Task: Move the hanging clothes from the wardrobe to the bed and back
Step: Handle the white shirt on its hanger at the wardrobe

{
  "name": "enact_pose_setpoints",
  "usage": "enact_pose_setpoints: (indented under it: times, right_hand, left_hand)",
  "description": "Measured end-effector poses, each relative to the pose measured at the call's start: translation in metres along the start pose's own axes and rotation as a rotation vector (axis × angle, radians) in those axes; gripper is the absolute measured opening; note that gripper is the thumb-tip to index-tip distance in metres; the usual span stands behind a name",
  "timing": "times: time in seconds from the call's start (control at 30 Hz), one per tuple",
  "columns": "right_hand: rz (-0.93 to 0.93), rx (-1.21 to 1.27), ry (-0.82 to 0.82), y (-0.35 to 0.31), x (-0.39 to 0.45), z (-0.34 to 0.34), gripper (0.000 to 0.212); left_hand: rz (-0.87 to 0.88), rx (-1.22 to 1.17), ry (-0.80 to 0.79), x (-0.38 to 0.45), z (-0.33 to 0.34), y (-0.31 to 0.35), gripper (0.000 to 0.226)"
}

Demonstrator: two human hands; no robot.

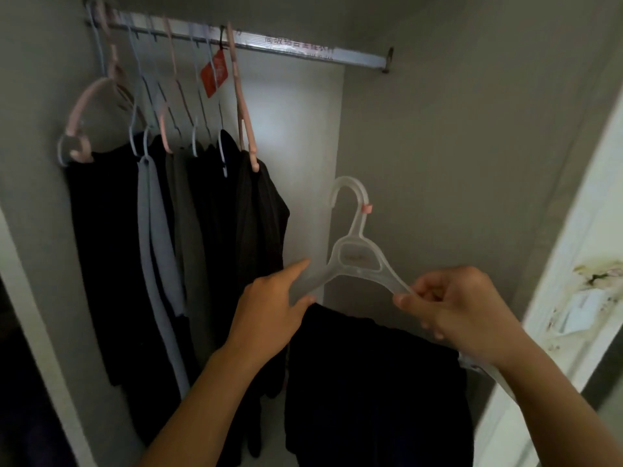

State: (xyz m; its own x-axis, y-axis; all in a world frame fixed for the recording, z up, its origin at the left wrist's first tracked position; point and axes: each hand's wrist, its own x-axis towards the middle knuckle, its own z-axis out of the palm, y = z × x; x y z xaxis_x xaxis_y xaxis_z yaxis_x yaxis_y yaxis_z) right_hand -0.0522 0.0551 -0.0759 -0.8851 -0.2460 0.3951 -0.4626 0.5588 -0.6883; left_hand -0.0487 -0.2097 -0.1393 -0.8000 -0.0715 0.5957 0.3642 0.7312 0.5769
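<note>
The left hand [273, 315] pinches one shoulder of a clear hanger [354, 261] and the right hand [448, 305] grips the other, a dark garment [374, 382] draped below. It appears bound for the rail [303, 50]; next, lift the hook over the bare stretch right of the hung clothes [175, 237].

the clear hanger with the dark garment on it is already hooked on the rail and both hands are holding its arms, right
Not quite. In the head view the clear hanger with the dark garment is not on the rail; its hook hangs free well below it. The rest stands: the left hand and right hand each hold one of its arms.
</note>
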Motion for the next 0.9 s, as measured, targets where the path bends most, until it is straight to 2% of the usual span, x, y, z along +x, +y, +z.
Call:
enact_pose_setpoints:
  times: [0.17, 0.3, 0.4, 0.53, 0.63, 0.9]
  right_hand:
    - [-0.022, -0.103, 0.132, -0.022, 0.018, -0.019, 0.024]
    - [-0.045, -0.169, 0.209, -0.042, 0.036, -0.031, 0.028]
    - [-0.061, -0.233, 0.224, -0.06, 0.056, -0.03, 0.03]
    - [-0.064, -0.289, 0.258, -0.083, 0.088, -0.021, 0.029]
    - [-0.067, -0.269, 0.274, -0.1, 0.114, -0.014, 0.03]
    - [-0.087, -0.263, 0.321, -0.149, 0.178, 0.005, 0.031]
  left_hand:
    - [0.09, 0.147, -0.033, 0.02, -0.007, 0.003, 0.055]
    - [0.083, 0.238, -0.075, 0.035, -0.016, 0.008, 0.054]
    - [0.116, 0.306, -0.017, 0.043, -0.025, 0.017, 0.05]
    - [0.211, 0.742, 0.106, 0.054, -0.044, 0.037, 0.033]
    - [0.303, 0.797, 0.175, 0.065, -0.059, 0.047, 0.023]
    - [0.318, 0.921, 0.289, 0.086, -0.092, 0.063, 0.04]
